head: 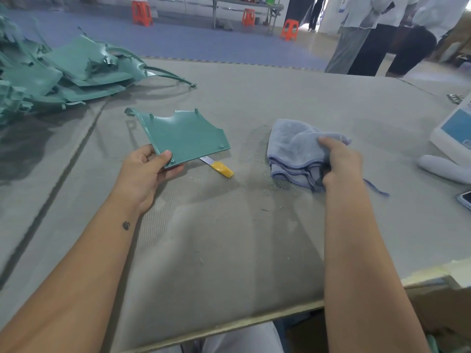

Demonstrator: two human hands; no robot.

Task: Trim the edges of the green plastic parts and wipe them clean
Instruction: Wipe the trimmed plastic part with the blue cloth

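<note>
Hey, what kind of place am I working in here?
Probably a factory finishing station: a pile of green plastic parts on a big worktable, a trimming knife beside plastic shavings, and orange stools on an open floor.

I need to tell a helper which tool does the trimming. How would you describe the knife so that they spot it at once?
Start at the grey table and find the green part that the left hand holds up. The knife lies flat just under that part's near edge, blade partly hidden. Its yellow handle is the only yellow thing on the table, left of the blue cloth.
</note>
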